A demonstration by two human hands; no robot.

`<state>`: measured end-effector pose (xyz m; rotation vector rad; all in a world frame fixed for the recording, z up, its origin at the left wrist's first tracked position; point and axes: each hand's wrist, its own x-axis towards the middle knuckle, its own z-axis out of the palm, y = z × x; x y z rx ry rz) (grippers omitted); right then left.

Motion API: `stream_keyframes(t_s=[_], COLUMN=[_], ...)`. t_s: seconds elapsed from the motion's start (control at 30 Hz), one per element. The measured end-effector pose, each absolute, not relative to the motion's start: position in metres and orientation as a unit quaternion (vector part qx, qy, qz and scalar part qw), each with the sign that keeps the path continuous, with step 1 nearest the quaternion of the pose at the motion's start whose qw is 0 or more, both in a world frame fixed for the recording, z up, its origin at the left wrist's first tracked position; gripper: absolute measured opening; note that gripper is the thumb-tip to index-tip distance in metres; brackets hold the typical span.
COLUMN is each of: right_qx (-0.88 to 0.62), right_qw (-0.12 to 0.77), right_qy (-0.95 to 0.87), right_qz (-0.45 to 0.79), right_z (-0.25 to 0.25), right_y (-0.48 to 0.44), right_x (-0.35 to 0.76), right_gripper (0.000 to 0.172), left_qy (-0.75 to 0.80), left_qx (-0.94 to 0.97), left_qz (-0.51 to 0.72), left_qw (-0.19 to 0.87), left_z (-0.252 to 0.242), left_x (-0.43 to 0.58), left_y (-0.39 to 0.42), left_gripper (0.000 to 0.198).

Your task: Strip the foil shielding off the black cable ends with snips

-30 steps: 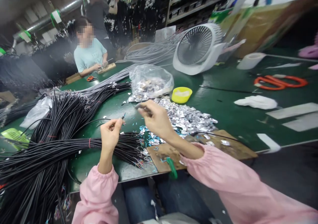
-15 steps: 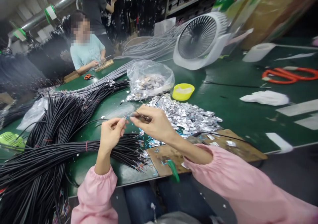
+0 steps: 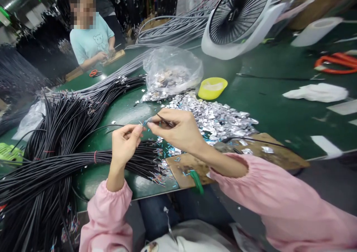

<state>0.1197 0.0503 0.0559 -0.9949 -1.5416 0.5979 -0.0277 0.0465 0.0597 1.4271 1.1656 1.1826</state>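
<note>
Left hand (image 3: 124, 146) pinching black cable (image 3: 108, 126) near end; right hand (image 3: 180, 129) clutching slim dark tool (image 3: 165, 120), fingertips meeting exposed wires (image 3: 144, 123); silvery scraps (image 3: 217, 120) lying on worktop (image 3: 126, 112).

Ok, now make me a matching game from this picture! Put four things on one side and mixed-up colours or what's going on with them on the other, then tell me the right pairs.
Things:
1. Left hand
2. Fan
3. Small dish
4. Tied cable bundle

Clues:
A. Yellow, on the green table
B. Wrapped with a red band
C. Pinching a black cable near its coloured wire ends
D. White frame, dark behind its spokes

Right pairs: 1-C, 2-D, 3-A, 4-B
</note>
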Motion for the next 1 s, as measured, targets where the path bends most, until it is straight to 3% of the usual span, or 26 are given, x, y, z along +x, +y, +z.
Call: stream_keyframes(t_s=[0.6,1.0], right_qx=[-0.431,-0.435], right_qw=[0.562,0.573], right_qy=[-0.676,-0.659], right_qz=[0.204,0.221], right_z=[0.0552,0.0562], right_y=[0.0475,0.0464], right_x=[0.1195,0.1207], right_gripper=[0.023,0.021], left_qy=[0.454,0.444], left_qx=[0.590,0.580], left_qz=[0.475,0.505], left_qw=[0.469,0.460], left_z=[0.0594,0.0579], left_x=[-0.0260,-0.0243], left_y=[0.0469,0.0450], left_gripper=[0.048,0.036])
